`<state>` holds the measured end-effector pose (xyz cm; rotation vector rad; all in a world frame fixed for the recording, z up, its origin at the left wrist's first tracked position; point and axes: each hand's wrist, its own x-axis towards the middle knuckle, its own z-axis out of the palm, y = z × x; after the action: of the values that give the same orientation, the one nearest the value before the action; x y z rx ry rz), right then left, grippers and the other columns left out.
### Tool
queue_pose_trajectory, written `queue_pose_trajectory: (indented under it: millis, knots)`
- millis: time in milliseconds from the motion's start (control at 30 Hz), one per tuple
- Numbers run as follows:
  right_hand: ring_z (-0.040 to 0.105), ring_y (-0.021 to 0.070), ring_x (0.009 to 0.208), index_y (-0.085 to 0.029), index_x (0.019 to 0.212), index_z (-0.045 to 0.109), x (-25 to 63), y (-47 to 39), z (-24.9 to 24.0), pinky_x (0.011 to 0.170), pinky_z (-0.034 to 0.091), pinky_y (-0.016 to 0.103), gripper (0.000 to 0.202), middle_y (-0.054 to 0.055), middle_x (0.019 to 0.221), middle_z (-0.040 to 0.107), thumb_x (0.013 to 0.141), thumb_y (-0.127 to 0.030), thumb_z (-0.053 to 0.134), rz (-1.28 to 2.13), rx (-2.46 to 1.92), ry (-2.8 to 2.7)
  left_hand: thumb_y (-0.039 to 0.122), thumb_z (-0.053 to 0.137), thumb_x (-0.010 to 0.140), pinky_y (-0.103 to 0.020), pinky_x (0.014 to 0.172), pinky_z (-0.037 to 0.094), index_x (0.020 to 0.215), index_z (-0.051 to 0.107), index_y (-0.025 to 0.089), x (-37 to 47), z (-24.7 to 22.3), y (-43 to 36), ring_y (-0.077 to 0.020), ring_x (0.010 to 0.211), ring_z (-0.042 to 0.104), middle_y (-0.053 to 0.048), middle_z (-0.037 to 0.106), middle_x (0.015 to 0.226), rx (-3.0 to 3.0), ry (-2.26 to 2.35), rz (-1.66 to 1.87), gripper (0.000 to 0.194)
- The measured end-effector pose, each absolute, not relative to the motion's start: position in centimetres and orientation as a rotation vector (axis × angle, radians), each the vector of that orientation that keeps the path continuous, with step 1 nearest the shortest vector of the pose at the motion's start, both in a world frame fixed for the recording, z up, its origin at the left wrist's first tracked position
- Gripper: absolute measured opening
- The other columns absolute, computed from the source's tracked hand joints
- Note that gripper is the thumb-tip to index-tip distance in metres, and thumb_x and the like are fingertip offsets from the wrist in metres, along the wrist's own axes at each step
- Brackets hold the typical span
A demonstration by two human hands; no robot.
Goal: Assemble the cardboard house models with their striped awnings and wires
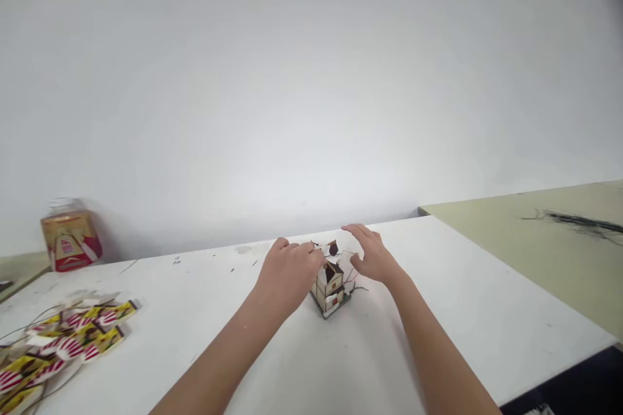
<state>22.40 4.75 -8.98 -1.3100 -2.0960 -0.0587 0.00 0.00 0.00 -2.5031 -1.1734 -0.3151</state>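
A small model house (335,290) with cream walls and a dark, partly white roof stands on the white table, on a dark base with thin twig-like pieces at its right side. My left hand (293,271) is closed at the upper left of the house, its curled fingertips against the roof edge and partly hidden. To the right, my right hand (374,255) is held open around the far side, thumb and fingers apart, with nothing visible between them. A small dark-and-white piece (333,248) shows just above the roof, between the hands.
On the left lies a pile of yellow, red and white printed cutouts (68,343) with thin wires. A bottle with a red and gold label (69,237) stands by the wall. Dark thin strands (584,222) lie on the beige table (549,259) at right.
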Motion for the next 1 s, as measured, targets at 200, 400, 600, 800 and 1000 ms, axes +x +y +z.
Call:
queue_pose_trajectory:
  millis: [200, 400, 600, 800, 1000]
  knots:
    - [0.052, 0.0211, 0.105, -0.022, 0.104, 0.057, 19.8, 3.4, -6.8, 0.090, 0.041, 0.039, 0.027, 0.008, 0.111, 0.056, 0.080, -0.013, 0.050, -0.204, -0.789, -1.924, 0.020, 0.042, 0.091, -0.031, 0.062, 0.026, 0.071, 0.060, 0.018, 0.0, -1.0, 0.4, -0.0137, 0.053, 0.053, 0.000, 0.058, 0.058, -2.359, -1.028, -0.530, 0.027]
    - [0.055, 0.0192, 0.096, -0.022, 0.098, 0.059, 18.7, 2.6, -6.3, 0.084, 0.042, 0.038, 0.017, 0.008, 0.106, 0.058, 0.084, -0.017, 0.053, -0.269, -0.706, -1.957, 0.011, 0.043, 0.087, -0.030, 0.062, 0.025, 0.068, 0.058, 0.018, -0.1, -1.5, 0.8, -0.0131, 0.051, 0.051, 0.003, 0.054, 0.055, -2.212, -0.921, -0.655, 0.025]
    - [0.056, 0.0167, 0.088, -0.022, 0.097, 0.058, 18.6, 2.9, -6.6, 0.079, 0.042, 0.036, 0.014, 0.006, 0.099, 0.062, 0.086, -0.016, 0.051, -0.296, -0.729, -1.976, 0.011, 0.042, 0.087, -0.030, 0.063, 0.028, 0.065, 0.056, 0.019, 0.2, -1.7, 0.9, -0.0122, 0.050, 0.049, 0.004, 0.053, 0.053, -2.176, -0.892, -0.704, 0.027]
    - [0.057, 0.0148, 0.079, -0.021, 0.097, 0.057, 18.5, 3.7, -7.7, 0.071, 0.046, 0.030, 0.016, 0.004, 0.085, 0.064, 0.090, -0.015, 0.044, -0.113, -0.695, -1.717, 0.029, 0.048, 0.090, -0.031, 0.070, 0.034, 0.096, 0.062, 0.021, 0.7, -2.4, 0.6, -0.0151, 0.068, 0.056, -0.002, 0.063, 0.079, -2.089, -1.027, -0.887, 0.018]
    - [0.054, 0.0134, 0.069, -0.019, 0.089, 0.059, 18.3, 4.8, -8.8, 0.064, 0.044, 0.027, 0.021, 0.003, 0.079, 0.060, 0.092, -0.031, 0.042, 0.181, -0.932, -1.294, 0.065, 0.053, 0.075, -0.036, 0.075, 0.041, 0.140, 0.027, 0.019, 1.6, -3.4, 0.0, -0.0304, 0.104, 0.054, -0.016, 0.048, 0.127, -2.404, -1.667, -1.069, 0.083]
